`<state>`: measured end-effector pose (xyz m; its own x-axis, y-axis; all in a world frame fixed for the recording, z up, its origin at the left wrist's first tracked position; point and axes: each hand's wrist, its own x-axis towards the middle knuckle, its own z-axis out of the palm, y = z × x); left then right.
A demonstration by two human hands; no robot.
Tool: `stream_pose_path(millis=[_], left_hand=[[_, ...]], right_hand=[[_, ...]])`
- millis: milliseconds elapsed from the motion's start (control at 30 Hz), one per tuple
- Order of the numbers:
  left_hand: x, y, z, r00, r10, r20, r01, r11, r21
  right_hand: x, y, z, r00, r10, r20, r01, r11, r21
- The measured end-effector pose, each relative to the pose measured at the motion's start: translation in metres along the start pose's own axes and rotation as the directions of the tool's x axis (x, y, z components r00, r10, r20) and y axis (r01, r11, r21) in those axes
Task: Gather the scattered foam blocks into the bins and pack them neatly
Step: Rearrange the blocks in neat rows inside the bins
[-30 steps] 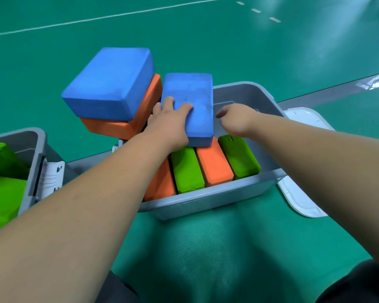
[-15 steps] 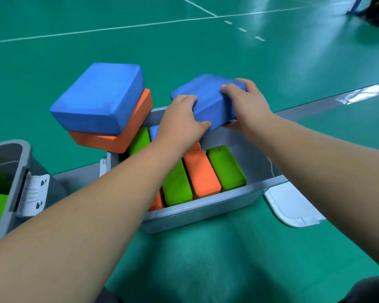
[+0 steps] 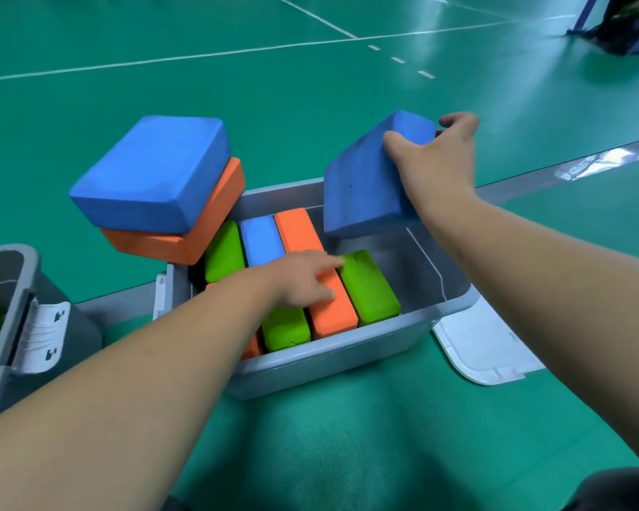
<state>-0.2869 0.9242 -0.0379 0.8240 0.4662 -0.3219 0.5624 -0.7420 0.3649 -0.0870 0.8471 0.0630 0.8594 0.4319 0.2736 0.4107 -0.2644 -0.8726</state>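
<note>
A grey bin (image 3: 332, 359) in front of me holds several foam blocks standing on edge, green, blue and orange. My right hand (image 3: 436, 164) grips a blue block (image 3: 366, 182) and holds it tilted above the bin's far right corner. My left hand (image 3: 303, 278) reaches into the bin, its fingers extended onto the orange block (image 3: 331, 311) and the green block (image 3: 369, 285). A second blue block (image 3: 152, 171) lies on an orange block (image 3: 185, 234), both stacked over the bin's far left corner.
Another grey bin (image 3: 12, 289) with green blocks stands at the left edge, a white latch on its side. A white lid (image 3: 484, 344) lies on the green floor to the right of the middle bin. A dark bag (image 3: 628, 31) sits far back right.
My left hand has let go of the blue block and dropped into the bin. My right hand alone has carried that block up and to the right.
</note>
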Motion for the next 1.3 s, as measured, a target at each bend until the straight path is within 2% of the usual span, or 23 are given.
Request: stream_pose_path(millis=[100,200,300,367,600,733,833,967,1133,1233,1300], left_hand=[[0.001,-0.005,0.008,0.999,-0.002,0.036,-0.001,0.996,0.086],[0.002,-0.001,0.013,0.999,-0.007,0.051,0.000,0.989,0.146],[0.002,-0.002,0.013,0.997,-0.028,0.072,0.016,0.987,0.159],[0.001,-0.004,0.012,0.996,-0.035,0.080,0.023,0.988,0.153],[-0.002,-0.009,0.011,0.995,-0.058,0.085,0.044,0.986,0.158],[-0.006,-0.014,0.009,0.994,-0.079,0.074,0.065,0.983,0.169],[-0.007,-0.016,0.008,0.994,-0.089,0.062,0.076,0.980,0.185],[-0.006,-0.014,0.007,0.993,-0.108,0.045,0.098,0.977,0.188],[0.001,-0.016,0.010,0.992,-0.122,0.030,0.115,0.980,0.163],[0.005,-0.020,0.009,0.992,-0.118,0.037,0.110,0.981,0.161],[0.006,-0.020,0.008,0.994,-0.105,0.036,0.097,0.980,0.173]], right_hand=[[-0.004,0.001,0.008,0.997,-0.060,0.053,0.064,0.996,-0.070],[-0.008,0.007,0.022,0.970,-0.119,0.213,0.166,0.962,-0.218],[-0.017,0.015,0.035,0.889,-0.072,0.452,0.252,0.902,-0.351],[-0.024,0.017,0.041,0.828,-0.024,0.561,0.281,0.883,-0.377],[-0.027,0.022,0.064,0.817,-0.038,0.576,0.328,0.851,-0.410],[-0.025,0.025,0.067,0.824,-0.131,0.551,0.399,0.825,-0.400],[-0.017,0.026,0.072,0.836,-0.125,0.535,0.391,0.820,-0.418],[-0.010,0.029,0.074,0.807,-0.021,0.590,0.344,0.829,-0.441],[-0.022,0.052,0.078,0.653,0.264,0.710,0.321,0.752,-0.575],[-0.017,0.066,0.075,0.636,0.302,0.710,0.269,0.775,-0.571],[-0.012,0.073,0.073,0.639,0.347,0.687,0.139,0.826,-0.546]])
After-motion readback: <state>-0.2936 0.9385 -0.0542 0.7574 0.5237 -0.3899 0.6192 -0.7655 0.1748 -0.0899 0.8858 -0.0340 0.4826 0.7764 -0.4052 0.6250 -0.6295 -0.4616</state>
